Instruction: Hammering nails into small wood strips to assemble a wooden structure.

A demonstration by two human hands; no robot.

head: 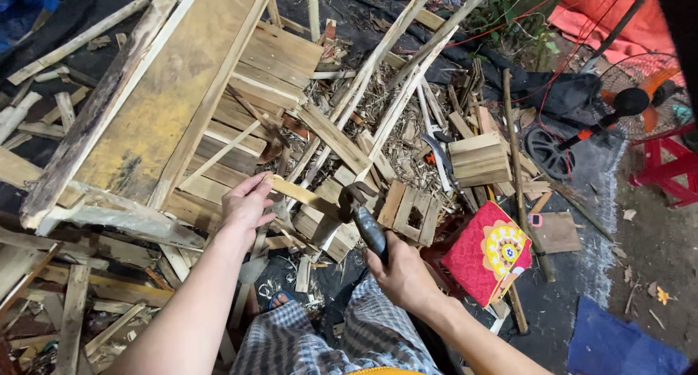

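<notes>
The left hand (246, 203) pinched one thin pale wooden strip (302, 194) at its left end, fingers (256, 184) closed around it, so the strip ran rightward and slightly nearer from the fingertips. The right hand (404, 277) was wrapped tight around the dark handle of a single hammer (363, 216), whose head stood just right of the strip's free end, close above it; whether the two touched could not be told. Strip and hammer lay near the middle of the scene, over a heap of scrap wood.

Just right of the hammer head sat a small slatted crate (409, 211), and farther right and beyond it a solid wooden box (478, 159): two such pieces in all. Far left, a large wooden frame (160, 99) with a flat board panel leaned over the pile, its lower edge close behind the left hand. Several long thin battens (396, 62) slanted up toward the far right, crossing above the heap. One red cushion with a yellow floral pattern (486, 253) lay right of the right hand. A long stick (518, 179) ran down beside it. At the far right stood one fan (629, 102) and a red stool (672, 168). Near the bottom, checked cloth (342, 339) covered the person's lap, and a blue sheet (618, 346) lay in the near right corner.
</notes>
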